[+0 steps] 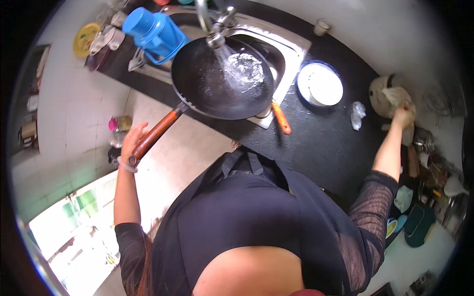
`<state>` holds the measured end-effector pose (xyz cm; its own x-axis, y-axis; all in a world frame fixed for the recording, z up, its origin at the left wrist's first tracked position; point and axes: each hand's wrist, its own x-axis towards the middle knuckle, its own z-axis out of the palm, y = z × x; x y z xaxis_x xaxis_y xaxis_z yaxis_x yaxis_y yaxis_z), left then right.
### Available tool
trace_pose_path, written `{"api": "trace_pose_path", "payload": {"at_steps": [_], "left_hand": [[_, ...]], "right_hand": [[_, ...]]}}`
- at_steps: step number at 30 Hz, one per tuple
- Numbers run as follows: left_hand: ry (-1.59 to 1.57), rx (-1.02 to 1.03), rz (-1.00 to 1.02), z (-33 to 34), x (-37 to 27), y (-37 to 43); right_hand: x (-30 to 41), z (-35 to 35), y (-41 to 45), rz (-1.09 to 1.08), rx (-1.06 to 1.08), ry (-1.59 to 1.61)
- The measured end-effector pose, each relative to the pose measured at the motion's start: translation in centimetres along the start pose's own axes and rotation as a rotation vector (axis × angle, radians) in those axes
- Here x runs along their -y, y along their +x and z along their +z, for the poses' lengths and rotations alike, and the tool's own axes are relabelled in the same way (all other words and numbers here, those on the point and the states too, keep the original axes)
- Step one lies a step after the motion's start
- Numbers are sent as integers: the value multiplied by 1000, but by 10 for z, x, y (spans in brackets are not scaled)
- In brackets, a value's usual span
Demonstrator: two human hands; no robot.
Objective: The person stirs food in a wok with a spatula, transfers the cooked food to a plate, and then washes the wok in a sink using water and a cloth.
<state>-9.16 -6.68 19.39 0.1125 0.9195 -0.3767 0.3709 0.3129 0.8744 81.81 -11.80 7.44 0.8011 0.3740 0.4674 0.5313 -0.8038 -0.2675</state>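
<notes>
A dark wok (207,85) rests over the sink, its wooden handle (157,131) jutting towards me past the counter edge. Water streams from the metal tap (216,39) and splashes inside it. Beside and partly behind the handle is my left hand (134,138), fingers extended and not wrapped around the wood. Out at the far right, my right hand (403,116) grips a pale, crumpled cloth or bag (396,95). That lies against a whitish rounded appliance (379,96); blur hides its exact kind.
A blue lidded jug (157,35) stands left of the tap. An orange-handled utensil (281,118) leans by the steel sink (292,70). On the black counter (311,148) are a white blue-rimmed bowl (320,84) and crumpled clear plastic (357,115). A glass (321,27) stands near the wall.
</notes>
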Motion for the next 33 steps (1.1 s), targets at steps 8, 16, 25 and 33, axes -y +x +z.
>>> {"api": "trace_pose_path", "payload": {"at_steps": [8,16,25,33], "left_hand": [[-132,-210,140,86,-6,-41],[-717,-276,690,109,-6,-2],[-635,-160,686,85,3,6],[-632,-228,638,84,6,2]], "right_hand": [[86,-132,-93,-190,-276,722],[233,-91,-245,484,1072,1669],[417,-28,-369,-1131,812,128],[436,72,-359,-1836,902,476]]}}
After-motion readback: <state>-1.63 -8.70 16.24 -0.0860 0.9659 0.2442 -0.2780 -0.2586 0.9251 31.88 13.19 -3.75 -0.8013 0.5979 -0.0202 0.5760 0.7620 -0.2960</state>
